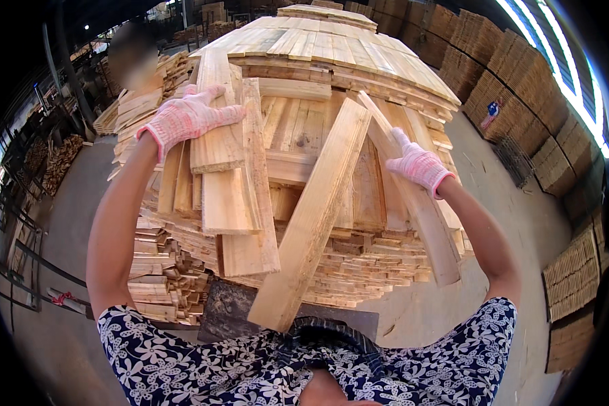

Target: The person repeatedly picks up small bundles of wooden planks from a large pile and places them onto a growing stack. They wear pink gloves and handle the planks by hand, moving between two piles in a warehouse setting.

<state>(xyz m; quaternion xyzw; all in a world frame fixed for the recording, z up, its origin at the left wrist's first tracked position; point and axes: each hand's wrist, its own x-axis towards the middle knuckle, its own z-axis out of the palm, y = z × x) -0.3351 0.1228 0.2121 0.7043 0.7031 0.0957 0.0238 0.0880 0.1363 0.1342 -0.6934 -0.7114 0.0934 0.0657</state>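
My left hand [191, 120], in a pink-and-white knit glove, grips a short pale wooden board [218, 150] on top of several overlapping boards at the left of the stack. Its thumb and fingers reach across the wood. On the right, my right hand [418, 162], gloved alike, holds a long narrow board [423, 220] that slants down toward me. The fingers on that board's far side are hidden. Between my hands another long board [318, 210] lies aslant, its near end jutting out over the stack's edge toward my body.
A big layered stack of planks [345, 47] rises beyond my hands. Loose wood pieces [162, 277] are piled low at the near left. Tall bundles of boards [501, 74] line the right side. Another person [132, 61] is at the far left, one more [492, 111] in the right background.
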